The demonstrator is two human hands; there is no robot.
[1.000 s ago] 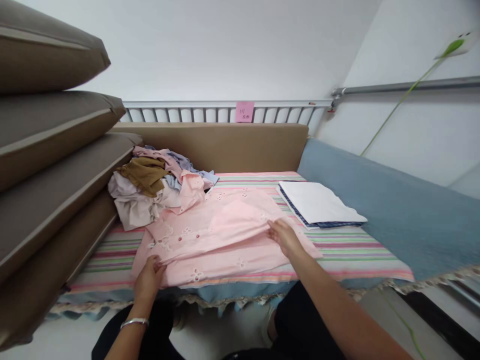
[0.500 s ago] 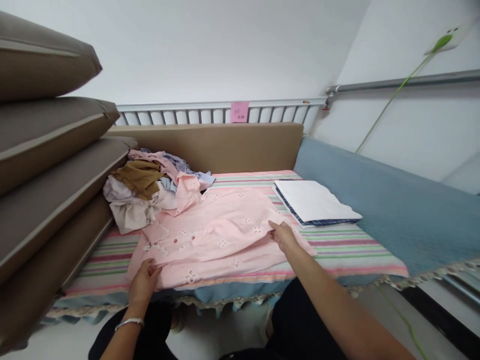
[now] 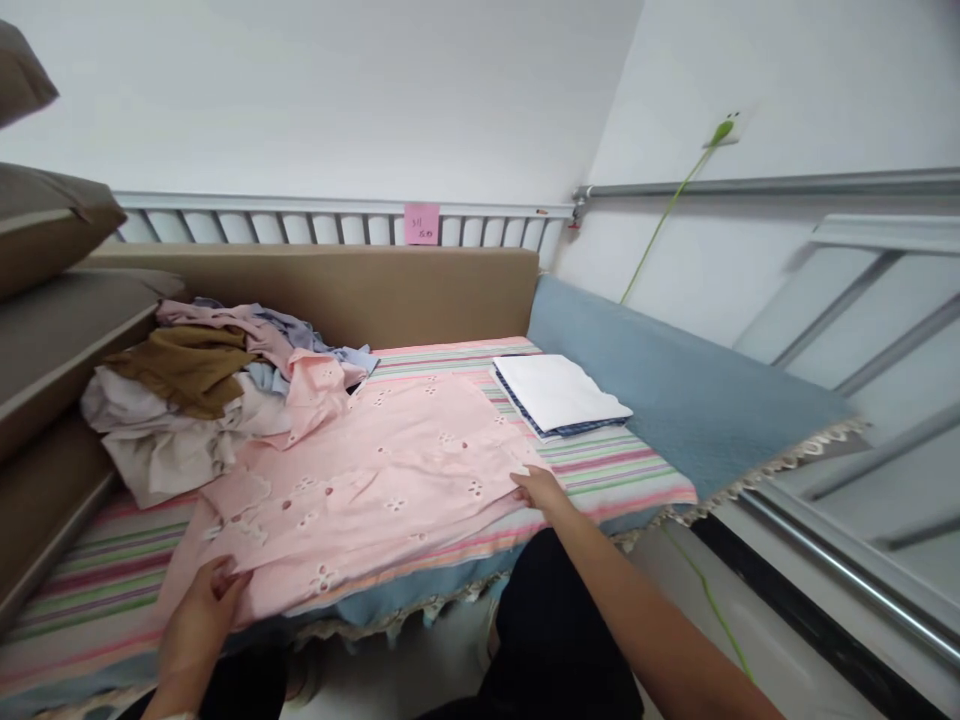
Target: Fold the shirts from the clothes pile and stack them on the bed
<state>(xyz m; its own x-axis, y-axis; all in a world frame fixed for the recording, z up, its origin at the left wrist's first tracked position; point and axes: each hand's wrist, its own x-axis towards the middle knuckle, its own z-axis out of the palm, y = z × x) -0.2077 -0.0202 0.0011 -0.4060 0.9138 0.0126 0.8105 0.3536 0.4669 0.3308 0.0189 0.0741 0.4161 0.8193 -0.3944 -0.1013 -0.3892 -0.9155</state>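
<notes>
A pink shirt (image 3: 390, 470) with cut-out flower embroidery and small red buttons lies spread on a striped sheet (image 3: 600, 470), its collar to the left. My left hand (image 3: 202, 610) pinches the shirt's front edge near the collar, between thumb and fingers. At the hem on the right, my right hand (image 3: 538, 490) is closed on the edge of the cloth. The front panel lies mostly flat, with a few soft creases between the hands. One pink sleeve (image 3: 319, 395) reaches up against a heap of crumpled clothes (image 3: 180, 430).
Folded white and dark-checked cloths (image 3: 562, 395) lie right of the shirt. Brown cushions (image 3: 60, 310) are stacked at the left. A brown padded board (image 3: 360, 290) runs along the back, below a pink note (image 3: 421, 223). Blue padding (image 3: 645, 370) borders the right; a green cord (image 3: 667, 215) hangs behind it.
The view has swung right. The raised front panel has come down over the shirt's near side, and my right hand has moved toward the near edge with the hem. Both hands keep hold.
</notes>
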